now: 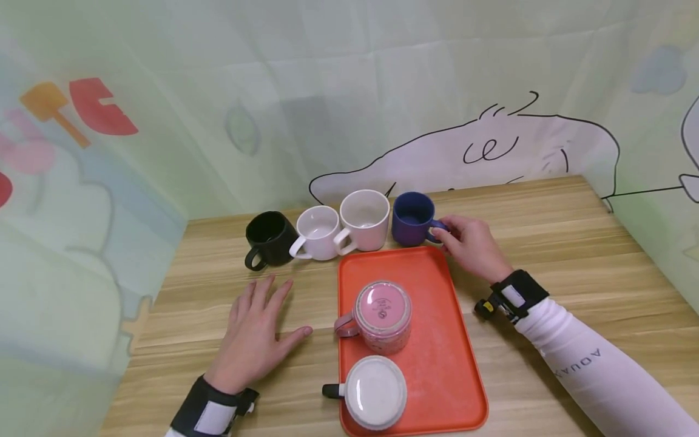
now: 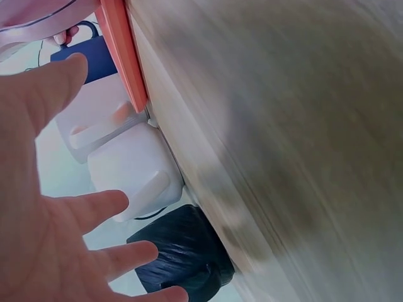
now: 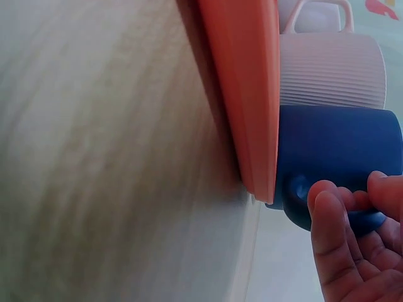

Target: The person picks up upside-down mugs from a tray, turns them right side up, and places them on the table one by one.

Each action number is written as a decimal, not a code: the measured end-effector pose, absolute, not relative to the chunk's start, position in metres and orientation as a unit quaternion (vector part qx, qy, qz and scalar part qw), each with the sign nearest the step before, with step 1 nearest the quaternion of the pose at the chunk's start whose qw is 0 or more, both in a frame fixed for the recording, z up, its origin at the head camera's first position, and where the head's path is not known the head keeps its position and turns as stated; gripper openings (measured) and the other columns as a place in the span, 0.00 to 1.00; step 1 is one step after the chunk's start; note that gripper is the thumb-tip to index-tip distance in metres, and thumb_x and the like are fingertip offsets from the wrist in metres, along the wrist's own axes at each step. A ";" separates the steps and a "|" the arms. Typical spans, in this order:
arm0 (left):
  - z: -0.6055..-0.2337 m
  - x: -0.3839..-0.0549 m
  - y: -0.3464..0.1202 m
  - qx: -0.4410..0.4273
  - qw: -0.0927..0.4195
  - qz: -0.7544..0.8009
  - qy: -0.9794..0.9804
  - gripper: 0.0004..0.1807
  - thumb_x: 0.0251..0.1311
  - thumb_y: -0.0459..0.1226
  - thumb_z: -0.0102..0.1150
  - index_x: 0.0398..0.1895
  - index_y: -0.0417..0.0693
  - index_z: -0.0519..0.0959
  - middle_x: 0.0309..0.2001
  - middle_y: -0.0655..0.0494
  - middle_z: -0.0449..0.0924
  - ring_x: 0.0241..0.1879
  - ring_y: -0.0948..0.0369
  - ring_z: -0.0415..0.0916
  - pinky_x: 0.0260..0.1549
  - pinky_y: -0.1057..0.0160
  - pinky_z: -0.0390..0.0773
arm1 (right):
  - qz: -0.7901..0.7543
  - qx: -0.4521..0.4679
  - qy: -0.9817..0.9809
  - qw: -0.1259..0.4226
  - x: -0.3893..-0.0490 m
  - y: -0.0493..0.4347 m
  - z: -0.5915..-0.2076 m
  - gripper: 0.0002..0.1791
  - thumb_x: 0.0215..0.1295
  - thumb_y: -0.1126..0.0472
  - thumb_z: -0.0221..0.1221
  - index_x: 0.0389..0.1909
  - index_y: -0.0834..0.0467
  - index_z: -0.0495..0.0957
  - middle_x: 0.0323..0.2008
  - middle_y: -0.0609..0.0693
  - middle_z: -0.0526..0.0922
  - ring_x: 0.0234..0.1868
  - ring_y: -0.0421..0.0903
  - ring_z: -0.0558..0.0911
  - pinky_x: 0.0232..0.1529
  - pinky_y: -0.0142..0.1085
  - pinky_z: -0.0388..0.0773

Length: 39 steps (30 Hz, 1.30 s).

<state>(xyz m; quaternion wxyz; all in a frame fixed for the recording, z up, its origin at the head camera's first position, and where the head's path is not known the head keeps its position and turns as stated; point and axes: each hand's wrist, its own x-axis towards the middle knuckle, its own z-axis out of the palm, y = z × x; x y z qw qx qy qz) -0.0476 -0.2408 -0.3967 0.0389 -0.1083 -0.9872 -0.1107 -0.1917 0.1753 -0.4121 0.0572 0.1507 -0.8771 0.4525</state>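
My right hand (image 1: pixel 474 246) grips the handle of a blue mug (image 1: pixel 412 220), which stands upright behind the tray's far edge. In the right wrist view the thumb and fingers (image 3: pixel 334 233) curl round that handle. The left hand (image 1: pixel 256 337) hovers over the table left of the tray, fingers spread, holding nothing. Nearest to its fingertips is a black mug (image 1: pixel 273 240). Between the black and blue mugs stand a small white mug (image 1: pixel 319 233) and a larger white mug (image 1: pixel 367 221). On the orange-red tray (image 1: pixel 437 358), a pink mug (image 1: pixel 382 315) sits upside down.
A white-bottomed mug with a black handle (image 1: pixel 375 391) also lies bottom up on the tray, near its front edge. Under everything is a wood-grain table (image 1: pixel 568 255). A printed cloth (image 1: pixel 306 121) hangs behind and beside the table.
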 end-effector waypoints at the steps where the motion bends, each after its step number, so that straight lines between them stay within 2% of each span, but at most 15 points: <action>1: -0.397 -0.048 -0.241 -0.108 0.038 -0.110 -0.987 0.50 0.61 0.65 0.69 0.79 0.49 0.68 0.80 0.34 0.56 0.76 0.28 0.50 0.69 0.23 0.55 | 0.451 0.151 -0.878 0.057 -0.192 0.175 -0.412 0.11 0.76 0.61 0.66 0.51 0.64 0.85 0.30 0.57 0.86 0.28 0.49 0.83 0.25 0.32 0.77; 9: -0.399 -0.047 -0.242 -0.099 0.027 -0.107 -0.989 0.51 0.60 0.67 0.68 0.80 0.50 0.67 0.80 0.34 0.55 0.77 0.26 0.48 0.68 0.20 0.52 | 0.437 0.161 -0.882 0.068 -0.193 0.174 -0.414 0.09 0.76 0.60 0.66 0.48 0.62 0.85 0.26 0.54 0.84 0.26 0.47 0.81 0.24 0.32 0.75; 21: -0.399 -0.047 -0.241 -0.087 0.005 -0.110 -0.990 0.53 0.60 0.70 0.66 0.81 0.51 0.65 0.81 0.35 0.53 0.77 0.25 0.47 0.65 0.16 0.50 | 0.443 0.154 -0.881 0.056 -0.194 0.174 -0.413 0.12 0.77 0.61 0.64 0.54 0.64 0.84 0.28 0.54 0.84 0.28 0.49 0.81 0.27 0.31 0.77; 30: -0.397 -0.046 -0.239 -0.098 0.008 -0.116 -0.988 0.54 0.59 0.69 0.68 0.81 0.50 0.65 0.80 0.35 0.55 0.76 0.26 0.50 0.65 0.16 0.53 | 0.446 0.165 -0.878 0.049 -0.193 0.178 -0.410 0.16 0.75 0.64 0.65 0.59 0.65 0.83 0.34 0.58 0.87 0.29 0.50 0.84 0.30 0.30 0.81; 39: -0.396 -0.045 -0.237 -0.107 0.015 -0.121 -0.987 0.54 0.58 0.68 0.69 0.81 0.50 0.65 0.80 0.35 0.55 0.76 0.26 0.51 0.66 0.17 0.54 | 0.438 0.176 -0.880 0.048 -0.187 0.186 -0.404 0.23 0.76 0.64 0.65 0.67 0.67 0.77 0.49 0.63 0.87 0.35 0.53 0.90 0.33 0.28 0.84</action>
